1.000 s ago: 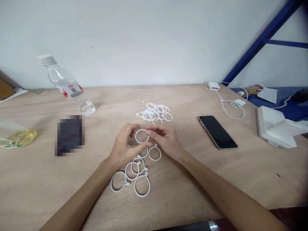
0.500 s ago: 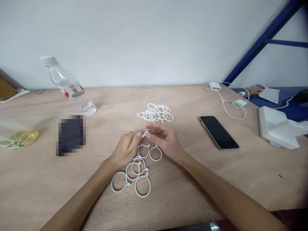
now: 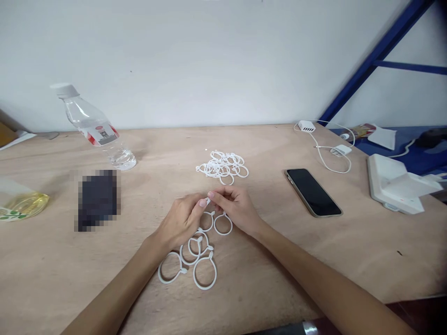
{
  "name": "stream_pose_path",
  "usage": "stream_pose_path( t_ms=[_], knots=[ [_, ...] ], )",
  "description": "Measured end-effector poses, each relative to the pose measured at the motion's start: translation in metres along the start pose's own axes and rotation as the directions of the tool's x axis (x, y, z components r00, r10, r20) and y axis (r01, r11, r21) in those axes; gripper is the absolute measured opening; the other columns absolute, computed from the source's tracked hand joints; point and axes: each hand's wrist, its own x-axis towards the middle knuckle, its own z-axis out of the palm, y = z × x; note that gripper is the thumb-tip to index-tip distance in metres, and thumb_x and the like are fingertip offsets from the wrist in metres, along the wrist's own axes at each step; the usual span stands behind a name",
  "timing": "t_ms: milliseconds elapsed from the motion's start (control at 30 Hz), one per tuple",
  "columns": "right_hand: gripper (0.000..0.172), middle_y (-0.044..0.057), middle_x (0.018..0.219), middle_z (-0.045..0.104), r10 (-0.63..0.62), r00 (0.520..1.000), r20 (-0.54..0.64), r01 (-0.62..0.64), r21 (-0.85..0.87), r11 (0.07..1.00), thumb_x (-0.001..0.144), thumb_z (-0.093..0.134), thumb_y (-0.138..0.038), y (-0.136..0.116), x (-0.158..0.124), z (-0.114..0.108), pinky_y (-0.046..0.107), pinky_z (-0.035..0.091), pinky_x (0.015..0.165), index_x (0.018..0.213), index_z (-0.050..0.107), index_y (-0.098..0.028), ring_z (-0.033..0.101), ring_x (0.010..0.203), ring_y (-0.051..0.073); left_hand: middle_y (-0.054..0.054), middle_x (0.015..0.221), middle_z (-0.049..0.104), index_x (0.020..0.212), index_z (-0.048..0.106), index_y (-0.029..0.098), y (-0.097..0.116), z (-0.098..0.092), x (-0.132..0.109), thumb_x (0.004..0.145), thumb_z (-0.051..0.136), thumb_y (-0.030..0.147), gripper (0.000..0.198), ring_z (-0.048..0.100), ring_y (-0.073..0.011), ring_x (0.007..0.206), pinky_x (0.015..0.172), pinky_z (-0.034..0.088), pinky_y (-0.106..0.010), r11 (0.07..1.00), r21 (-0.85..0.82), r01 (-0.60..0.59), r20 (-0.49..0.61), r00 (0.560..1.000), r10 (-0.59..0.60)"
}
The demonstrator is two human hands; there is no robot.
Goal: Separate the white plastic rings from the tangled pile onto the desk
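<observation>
Both of my hands meet above the wooden table, pinching one small white plastic ring (image 3: 208, 201) that looks like a curtain ring. Only a short bit of it shows between the fingertips; the rest is hidden. My left hand (image 3: 181, 217) is closed on it from the left, thumb on top. From the right, my right hand (image 3: 238, 207) presses thumb and fingers around its end. Below the hands lie several larger-looking white rings with small tabs, such as the front ring (image 3: 205, 289). Beyond the fingers is a tangled pile of white rings (image 3: 223, 164).
A water bottle (image 3: 98, 130) stands at the left behind a blurred dark object (image 3: 98, 197). A clear pack with yellow (image 3: 28, 204) sits at the far left. To the right are a phone (image 3: 314, 191), a white charger cable (image 3: 323, 158) and a white device (image 3: 394, 184).
My right hand has closed its fingers, which were more stretched out, over the ring's end. The small loop seen between the hands is now covered. The view has shifted slightly.
</observation>
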Motion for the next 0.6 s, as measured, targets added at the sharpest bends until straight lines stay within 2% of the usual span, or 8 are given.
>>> stream_pose_path(
  t_ms=[167, 267, 400, 500, 533, 600],
  knots=[
    [0.025, -0.003, 0.059, 0.058, 0.042, 0.999, 0.005, -0.043, 0.054, 0.998, 0.072, 0.070, -0.040, -0.002, -0.001, 0.003, 0.022, 0.041, 0.052, 0.070, 0.063, -0.016, 0.051, 0.053, 0.008, -0.002, 0.068, 0.059, 0.078, 0.056, 0.017, -0.002, 0.001, 0.001, 0.095, 0.026, 0.042, 0.043, 0.054, -0.0155, 0.063, 0.062, 0.040, -0.027, 0.998, 0.047, 0.050, 0.028, 0.998, -0.052],
    [0.027, -0.003, 0.057, 0.056, 0.035, 0.999, -0.007, -0.035, 0.037, 0.999, 0.073, 0.068, -0.041, -0.004, -0.004, 0.005, 0.022, 0.040, 0.050, 0.067, 0.061, -0.016, 0.049, 0.052, 0.008, 0.000, 0.063, 0.054, 0.071, 0.050, 0.018, -0.003, 0.001, 0.000, 0.095, 0.027, 0.040, 0.039, 0.051, -0.0145, 0.058, 0.057, 0.037, -0.027, 0.994, 0.105, 0.022, -0.004, 1.000, -0.022],
    [0.031, -0.003, 0.055, 0.054, 0.026, 1.000, 0.004, -0.026, -0.022, 0.999, 0.077, 0.064, -0.044, -0.003, -0.004, 0.004, 0.022, 0.040, 0.049, 0.064, 0.058, -0.016, 0.048, 0.050, 0.009, -0.002, 0.065, 0.059, 0.074, 0.054, 0.018, -0.004, -0.001, 0.001, 0.096, 0.024, 0.037, 0.042, 0.054, -0.0159, 0.061, 0.060, 0.039, -0.028, 0.987, 0.157, -0.021, 0.001, 1.000, 0.021],
    [0.029, 0.000, 0.062, 0.059, -0.091, 0.995, -0.042, 0.079, -0.235, 0.969, 0.082, 0.058, -0.043, 0.004, 0.002, -0.006, 0.025, 0.044, 0.056, 0.070, 0.062, -0.016, 0.053, 0.057, 0.012, -0.004, 0.073, 0.064, 0.082, 0.059, 0.017, -0.007, 0.000, 0.003, 0.096, 0.025, 0.037, 0.042, 0.057, -0.0184, 0.069, 0.068, 0.043, -0.032, 0.975, 0.220, -0.024, -0.018, 0.999, 0.029],
    [0.027, 0.001, 0.068, 0.062, -0.170, 0.982, -0.078, 0.131, -0.362, 0.923, 0.083, 0.057, -0.041, 0.007, 0.005, -0.012, 0.027, 0.046, 0.061, 0.075, 0.064, -0.016, 0.055, 0.062, 0.013, -0.005, 0.076, 0.065, 0.086, 0.060, 0.017, -0.009, 0.000, 0.003, 0.096, 0.026, 0.037, 0.041, 0.058, -0.0192, 0.072, 0.071, 0.043, -0.034, 0.967, 0.255, -0.025, -0.028, 0.999, 0.033],
    [0.020, 0.006, 0.084, 0.064, -0.331, 0.938, -0.102, 0.196, -0.632, 0.750, 0.083, 0.059, -0.034, 0.013, 0.011, -0.023, 0.032, 0.048, 0.073, 0.089, 0.066, -0.017, 0.058, 0.076, 0.018, -0.006, 0.082, 0.067, 0.092, 0.062, 0.017, -0.013, 0.001, 0.004, 0.095, 0.031, 0.037, 0.037, 0.059, -0.0207, 0.078, 0.079, 0.043, -0.038, 0.943, 0.330, -0.038, -0.044, 0.997, 0.056]
  ],
)
